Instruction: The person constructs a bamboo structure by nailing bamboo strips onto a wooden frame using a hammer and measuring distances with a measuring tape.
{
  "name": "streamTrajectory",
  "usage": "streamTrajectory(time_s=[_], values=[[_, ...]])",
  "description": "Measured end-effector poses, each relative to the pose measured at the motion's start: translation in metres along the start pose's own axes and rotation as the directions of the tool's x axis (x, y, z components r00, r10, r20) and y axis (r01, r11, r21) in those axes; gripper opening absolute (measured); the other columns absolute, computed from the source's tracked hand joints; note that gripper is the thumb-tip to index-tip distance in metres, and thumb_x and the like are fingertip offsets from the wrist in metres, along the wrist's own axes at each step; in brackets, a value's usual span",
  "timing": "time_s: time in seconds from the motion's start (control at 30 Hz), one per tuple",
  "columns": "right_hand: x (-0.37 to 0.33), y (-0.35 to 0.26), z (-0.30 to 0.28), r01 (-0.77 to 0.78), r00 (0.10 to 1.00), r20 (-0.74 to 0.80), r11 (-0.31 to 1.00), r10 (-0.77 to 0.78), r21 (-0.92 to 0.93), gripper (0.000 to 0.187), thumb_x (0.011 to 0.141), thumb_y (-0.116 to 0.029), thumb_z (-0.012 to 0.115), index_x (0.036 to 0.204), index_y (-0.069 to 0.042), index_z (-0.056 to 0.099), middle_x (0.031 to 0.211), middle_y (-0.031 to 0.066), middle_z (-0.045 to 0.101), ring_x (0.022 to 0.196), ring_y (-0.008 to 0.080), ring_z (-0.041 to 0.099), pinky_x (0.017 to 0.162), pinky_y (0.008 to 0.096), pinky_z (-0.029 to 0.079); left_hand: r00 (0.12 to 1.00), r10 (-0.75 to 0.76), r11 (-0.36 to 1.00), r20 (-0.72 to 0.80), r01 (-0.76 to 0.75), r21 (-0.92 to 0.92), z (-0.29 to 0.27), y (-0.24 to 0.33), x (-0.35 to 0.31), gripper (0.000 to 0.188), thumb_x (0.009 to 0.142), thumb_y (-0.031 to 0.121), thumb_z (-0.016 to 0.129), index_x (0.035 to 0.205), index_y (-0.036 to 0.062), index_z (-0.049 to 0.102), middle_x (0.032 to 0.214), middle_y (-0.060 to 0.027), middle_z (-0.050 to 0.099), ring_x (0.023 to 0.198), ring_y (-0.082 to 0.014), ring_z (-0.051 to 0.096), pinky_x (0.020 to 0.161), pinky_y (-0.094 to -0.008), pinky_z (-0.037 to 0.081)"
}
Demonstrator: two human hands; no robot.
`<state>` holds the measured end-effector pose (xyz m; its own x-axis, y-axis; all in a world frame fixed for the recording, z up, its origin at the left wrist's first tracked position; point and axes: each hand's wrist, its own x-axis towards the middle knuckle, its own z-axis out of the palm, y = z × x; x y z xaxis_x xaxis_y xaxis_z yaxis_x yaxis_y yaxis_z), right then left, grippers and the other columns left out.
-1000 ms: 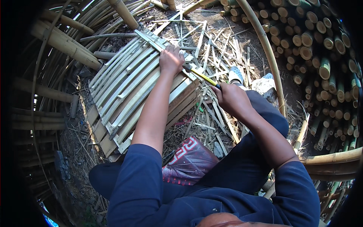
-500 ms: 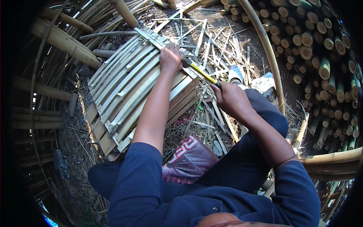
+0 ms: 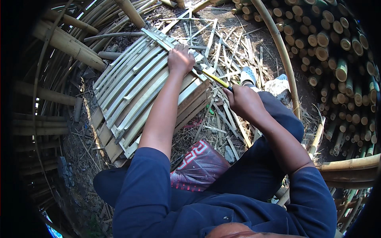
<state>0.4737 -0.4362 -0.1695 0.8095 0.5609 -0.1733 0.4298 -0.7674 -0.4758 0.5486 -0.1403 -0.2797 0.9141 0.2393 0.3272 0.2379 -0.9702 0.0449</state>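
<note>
A slatted panel of split bamboo strips (image 3: 137, 93) lies over a stack of wooden boards (image 3: 192, 104) in front of me. At its far right, my left hand (image 3: 181, 60) is closed over a bamboo cross strip (image 3: 156, 39) that runs across the slat ends. Its fingertips are partly hidden, and I cannot tell if they also pinch something small. My right hand (image 3: 247, 101) grips the dark end of a hammer (image 3: 216, 79) with a yellow handle. The hammer's dark head is beside my left hand, close to the strip's right end.
Cut bamboo poles (image 3: 321, 53) are piled at the right, behind a curved pole (image 3: 282, 51). Loose slivers (image 3: 234, 51) litter the ground. A dark red printed bag (image 3: 200, 168) lies by my legs. Bamboo poles (image 3: 71, 47) rise at the left.
The hammer head has shifted slightly down and to the right, away from my left hand. My right hand has moved a little right; my left hand stays on the strip.
</note>
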Motion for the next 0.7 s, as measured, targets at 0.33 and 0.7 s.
streamTrajectory(time_s=[0.33, 0.7], values=[[0.008, 0.006, 0.013, 0.017, 1.0, 0.022, 1.0, -0.017, 0.026, 0.05, 0.106, -0.037, 0.055, 0.081, 0.006, 0.061, 0.071, 0.0319, 0.062, 0.07, 0.0506, 0.063, 0.067, 0.0574, 0.047, 1.0, -0.02, 1.0, 0.011, 0.02, 0.024, -0.003, 0.0, -0.001, 0.049, 0.097, 0.032, 0.057, 0.138, 0.0058, 0.062, 0.144, -0.0107, 0.061, 0.141, -0.0262, 0.048, 0.117, -0.0409, 0.037], [0.021, 0.005, 0.003, -0.016, 0.999, -0.039, 0.949, 0.03, 0.314, 0.055, 0.106, -0.039, 0.057, 0.075, 0.005, 0.059, 0.06, 0.0198, 0.059, 0.054, 0.033, 0.056, 0.059, 0.048, 0.045, 1.0, 0.0, 0.999, 0.029, 0.001, -0.037, -0.001, 0.005, -0.001, 0.05, 0.098, 0.034, 0.051, 0.137, 0.0057, 0.064, 0.147, -0.0128, 0.06, 0.141, -0.028, 0.049, 0.117, -0.0414, 0.035]])
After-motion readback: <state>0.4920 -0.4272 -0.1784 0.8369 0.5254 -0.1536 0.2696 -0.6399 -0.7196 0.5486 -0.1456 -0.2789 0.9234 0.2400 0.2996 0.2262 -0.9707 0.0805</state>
